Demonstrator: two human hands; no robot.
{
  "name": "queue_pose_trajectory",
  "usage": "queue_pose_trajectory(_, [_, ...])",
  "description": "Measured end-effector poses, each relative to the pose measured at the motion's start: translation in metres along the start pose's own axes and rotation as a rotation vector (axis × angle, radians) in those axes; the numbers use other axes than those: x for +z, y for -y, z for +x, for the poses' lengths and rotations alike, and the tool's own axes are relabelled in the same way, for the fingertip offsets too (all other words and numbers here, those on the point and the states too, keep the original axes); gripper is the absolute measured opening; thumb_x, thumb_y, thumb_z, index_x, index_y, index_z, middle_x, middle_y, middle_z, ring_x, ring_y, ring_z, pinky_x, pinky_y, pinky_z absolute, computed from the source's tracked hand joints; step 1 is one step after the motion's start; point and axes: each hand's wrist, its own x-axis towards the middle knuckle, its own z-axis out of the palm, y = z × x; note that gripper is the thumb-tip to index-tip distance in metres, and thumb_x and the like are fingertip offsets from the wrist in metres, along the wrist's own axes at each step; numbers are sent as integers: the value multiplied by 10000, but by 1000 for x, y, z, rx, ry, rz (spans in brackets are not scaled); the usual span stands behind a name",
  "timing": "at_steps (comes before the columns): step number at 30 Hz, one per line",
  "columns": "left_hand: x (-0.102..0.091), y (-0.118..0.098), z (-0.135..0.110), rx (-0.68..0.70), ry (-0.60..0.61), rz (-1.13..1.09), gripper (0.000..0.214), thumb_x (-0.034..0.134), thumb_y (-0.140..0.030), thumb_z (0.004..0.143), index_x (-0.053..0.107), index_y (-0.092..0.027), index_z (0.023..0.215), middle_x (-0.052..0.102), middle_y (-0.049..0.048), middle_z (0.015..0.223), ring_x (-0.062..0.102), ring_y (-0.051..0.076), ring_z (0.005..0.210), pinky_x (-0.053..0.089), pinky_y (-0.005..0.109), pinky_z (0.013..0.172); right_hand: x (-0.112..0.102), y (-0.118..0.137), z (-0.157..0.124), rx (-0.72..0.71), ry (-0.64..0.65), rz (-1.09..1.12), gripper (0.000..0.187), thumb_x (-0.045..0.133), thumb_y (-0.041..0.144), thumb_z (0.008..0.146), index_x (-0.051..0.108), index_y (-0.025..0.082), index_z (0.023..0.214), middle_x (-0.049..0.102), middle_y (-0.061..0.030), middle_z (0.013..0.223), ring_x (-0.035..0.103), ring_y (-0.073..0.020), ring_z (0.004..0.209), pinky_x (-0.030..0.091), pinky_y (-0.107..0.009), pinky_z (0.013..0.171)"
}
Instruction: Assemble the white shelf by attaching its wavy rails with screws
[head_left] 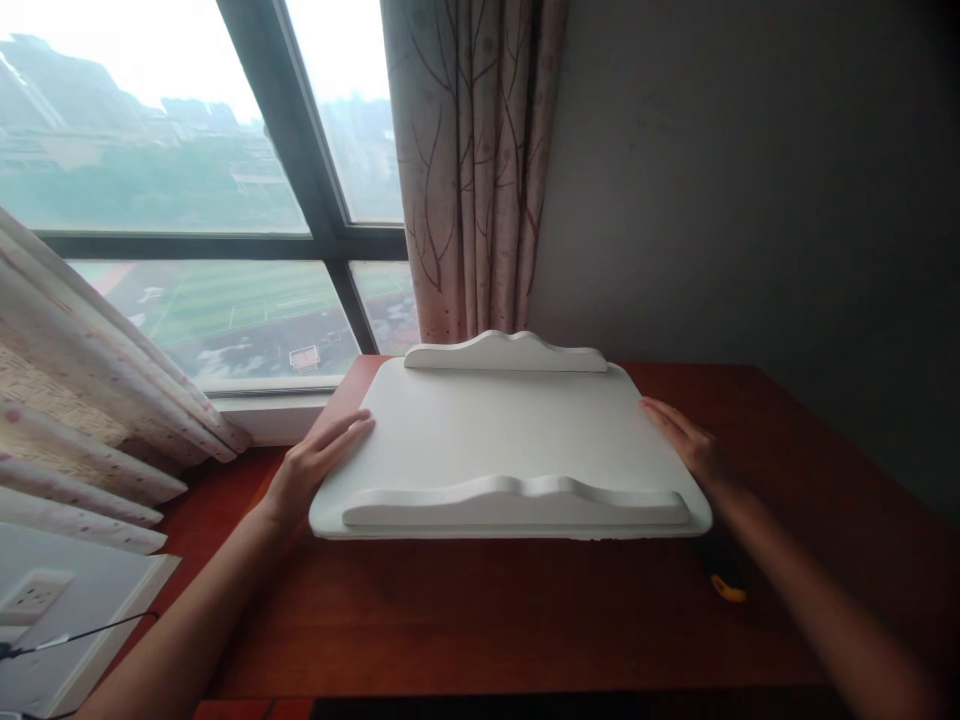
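A white board (499,420) with rounded corners spans the space between my hands, raised a little above the table at its near side. It carries two white wavy-topped rails, a far rail (506,354) and a near rail (517,503), both standing up from its surface. My left hand (319,462) grips the board's left edge, fingers along the top of the rim. At the opposite edge my right hand (690,440) holds the board with its fingertips on the rim. Both thumbs and whatever is under the board are hidden.
The board is over a reddish-brown wooden table (480,630). A dark object with a yellow end (727,588) lies near my right forearm. Behind are a window (247,310) and a curtain (487,170). At lower left are a wall socket (37,597) and a thin cable (97,630).
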Motion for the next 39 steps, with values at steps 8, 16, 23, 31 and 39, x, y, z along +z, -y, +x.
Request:
queue_pose_trajectory(8, [-13, 7, -7, -422, -95, -231, 672, 645, -684, 800, 664, -191, 1256, 644, 159, 1387, 710, 336, 1117, 571, 469, 999, -7, -7, -57, 408, 35, -9, 502, 492, 357, 859, 639, 177, 1304, 692, -150, 1241, 718, -302, 1006, 591, -439, 883])
queue_pose_trajectory(16, [4, -53, -45, -669, -341, -500, 668, 632, -640, 845, 603, -191, 1339, 599, 131, 1453, 524, 346, 1382, 367, 502, 1203, -7, 34, -119, 558, 102, 27, 608, 482, 576, 863, 613, 201, 1323, 667, -144, 1269, 687, -342, 1125, 558, -436, 913])
queue_pose_trajectory(23, [30, -67, -54, -690, -401, -459, 657, 642, -599, 841, 621, -187, 1353, 609, 98, 1439, 533, 344, 1357, 405, 440, 1179, -31, 12, -109, 768, 4, 40, 613, 528, 614, 805, 672, 187, 1220, 749, -125, 1030, 746, -323, 895, 583, -430, 748])
queue_pose_trajectory(31, [37, -67, -58, -674, -448, -487, 612, 602, -561, 889, 614, -172, 1362, 620, 98, 1421, 533, 321, 1348, 387, 419, 1177, -72, 49, -29, 469, -74, 119, 567, 562, 566, 857, 663, 199, 1278, 716, -126, 1205, 698, -300, 1023, 563, -432, 893])
queue_pose_trajectory(39, [37, -67, -58, -656, -439, -453, 615, 550, -578, 903, 603, -148, 1339, 619, 127, 1398, 536, 327, 1329, 391, 437, 1160, -42, 135, 71, 108, 322, 151, 369, 482, 315, 959, 695, 195, 1235, 682, -117, 1292, 638, -270, 1180, 462, -401, 1052])
